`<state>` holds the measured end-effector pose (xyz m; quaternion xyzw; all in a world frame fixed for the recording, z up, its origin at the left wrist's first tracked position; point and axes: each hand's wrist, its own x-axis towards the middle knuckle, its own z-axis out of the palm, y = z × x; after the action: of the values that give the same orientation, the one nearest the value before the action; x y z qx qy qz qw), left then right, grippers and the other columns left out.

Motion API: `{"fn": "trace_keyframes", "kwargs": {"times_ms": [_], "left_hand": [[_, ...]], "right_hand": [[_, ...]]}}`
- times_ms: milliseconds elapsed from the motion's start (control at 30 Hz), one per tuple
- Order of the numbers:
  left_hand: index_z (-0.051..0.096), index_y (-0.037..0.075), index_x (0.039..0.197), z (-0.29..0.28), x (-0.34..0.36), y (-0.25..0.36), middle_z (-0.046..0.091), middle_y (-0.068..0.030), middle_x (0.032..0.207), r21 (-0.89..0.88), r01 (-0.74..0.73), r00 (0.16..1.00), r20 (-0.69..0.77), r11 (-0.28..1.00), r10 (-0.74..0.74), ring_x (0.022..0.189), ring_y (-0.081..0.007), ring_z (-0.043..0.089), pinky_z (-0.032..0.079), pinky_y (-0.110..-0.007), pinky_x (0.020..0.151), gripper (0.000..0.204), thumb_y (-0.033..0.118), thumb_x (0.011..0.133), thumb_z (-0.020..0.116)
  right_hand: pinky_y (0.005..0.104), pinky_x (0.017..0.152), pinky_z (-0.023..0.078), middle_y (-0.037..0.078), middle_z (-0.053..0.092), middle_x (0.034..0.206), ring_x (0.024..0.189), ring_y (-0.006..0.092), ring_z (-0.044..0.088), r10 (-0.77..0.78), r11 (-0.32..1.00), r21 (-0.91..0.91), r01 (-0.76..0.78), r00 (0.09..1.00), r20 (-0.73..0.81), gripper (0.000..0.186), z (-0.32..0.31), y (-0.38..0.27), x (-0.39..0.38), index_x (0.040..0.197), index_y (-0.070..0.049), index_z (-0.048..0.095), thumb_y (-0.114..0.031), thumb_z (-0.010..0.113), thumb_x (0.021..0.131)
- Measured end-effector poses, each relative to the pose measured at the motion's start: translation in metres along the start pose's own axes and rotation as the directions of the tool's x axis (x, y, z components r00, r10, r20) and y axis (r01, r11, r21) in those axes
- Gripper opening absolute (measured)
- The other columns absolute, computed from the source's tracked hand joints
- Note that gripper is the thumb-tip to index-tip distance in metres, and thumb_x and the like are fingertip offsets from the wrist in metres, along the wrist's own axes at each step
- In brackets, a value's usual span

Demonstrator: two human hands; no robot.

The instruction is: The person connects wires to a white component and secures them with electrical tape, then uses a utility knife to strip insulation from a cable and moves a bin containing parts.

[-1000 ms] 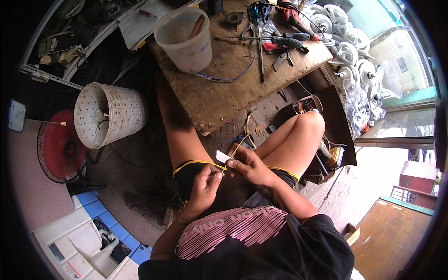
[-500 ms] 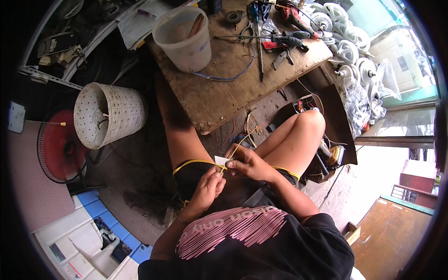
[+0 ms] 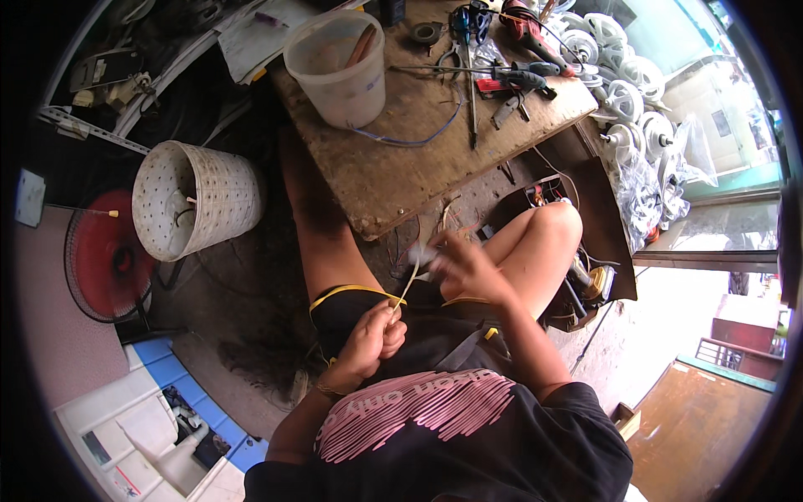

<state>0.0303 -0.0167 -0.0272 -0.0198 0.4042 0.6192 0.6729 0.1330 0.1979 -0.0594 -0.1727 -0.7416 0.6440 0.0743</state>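
My left hand (image 3: pixel 378 341) is closed in front of my lap, gripping a thin pale-yellow wire (image 3: pixel 408 289) that slants up out of the fist. At the wire's upper part a small white piece (image 3: pixel 421 254), perhaps paper or tape, shows as a blur. My right hand (image 3: pixel 468 268) is beside that white piece, above my right thigh. Motion smears its fingers, so whether they pinch the piece or the wire cannot be made out.
Ahead is a wooden table (image 3: pixel 351 180) bearing a plastic bucket (image 3: pixel 341 92), a tape roll (image 3: pixel 426 33), pliers, screwdrivers and a red power tool (image 3: pixel 529 38). A perforated basket (image 3: pixel 226 201) and red fan (image 3: pixel 113 255) stand left. White wheel-like parts (image 3: pixel 623 100) and a tool box (image 3: pixel 615 226) lie right.
My right hand has moved up and right, away from the left hand. The white piece has shifted up with it, and more wire shows between. My left hand stays closed in nearly the same place.
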Motion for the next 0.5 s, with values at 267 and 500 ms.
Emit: {"fn": "trace_keyframes", "kwargs": {"times_ms": [267,500], "left_hand": [[0.038,0.013,0.080,-0.002,0.003,0.005,0.026,0.0065,0.055,0.035,-0.050,0.999,-0.016,0.998,0.051,0.043,-0.0031,0.020,0.015,-0.022,0.039,0.020,0.018,0.098,0.033],[0.043,0.010,0.085,-0.004,0.014,0.004,0.036,0.0048,0.059,0.427,-0.178,0.984,0.064,0.887,0.166,0.046,-0.0030,0.029,0.024,-0.020,0.041,0.020,0.021,0.099,0.033]], "right_hand": [[0.0193,0.047,0.033,0.002,0.054,0.078,0.055,0.0056,0.042,0.398,0.853,0.397,-0.340,0.914,-0.073,0.044,-0.015,-0.027,0.003,0.121,-0.001,0.050,-0.023,0.067,0.086],[0.0216,0.046,0.035,-0.003,0.052,0.061,0.054,0.0030,0.045,0.238,0.913,0.375,-0.164,0.958,-0.161,0.021,0.013,-0.013,0.012,0.089,-0.002,0.061,-0.020,0.069,0.085]]}}
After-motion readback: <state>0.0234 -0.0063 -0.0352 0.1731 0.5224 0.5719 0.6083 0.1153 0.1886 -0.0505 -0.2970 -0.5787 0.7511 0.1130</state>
